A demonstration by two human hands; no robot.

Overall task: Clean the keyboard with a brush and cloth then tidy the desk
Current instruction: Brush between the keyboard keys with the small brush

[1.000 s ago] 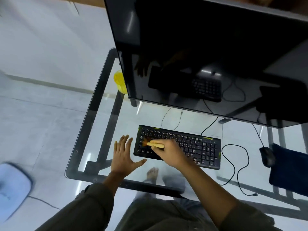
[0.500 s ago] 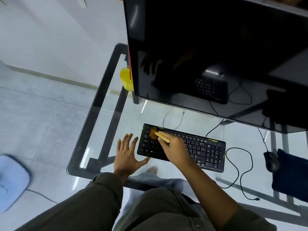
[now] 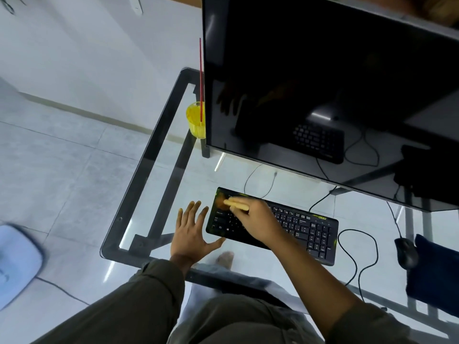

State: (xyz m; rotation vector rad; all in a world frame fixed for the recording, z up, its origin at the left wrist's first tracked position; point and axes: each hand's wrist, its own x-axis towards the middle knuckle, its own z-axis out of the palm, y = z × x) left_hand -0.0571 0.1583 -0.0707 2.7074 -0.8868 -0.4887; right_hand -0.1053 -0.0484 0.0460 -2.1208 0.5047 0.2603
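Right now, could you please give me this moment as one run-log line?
step: brushing keyboard | right hand: grips brush at top-left keys | left hand: flat on desk

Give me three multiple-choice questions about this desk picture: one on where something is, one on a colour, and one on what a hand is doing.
1. Where on the keyboard are the bristles of the brush? A. far-left end B. number pad C. middle
2. What colour is the cup beside the monitor? A. blue B. yellow C. white
3. What is the left hand doing? A. gripping a cloth B. lying flat on the glass desk C. holding the mouse
Answers: 1 A, the right hand holds the bristles over the left-corner keys; 2 B, it is clear yellow; 3 B, its fingers are straight, beside the keyboard.
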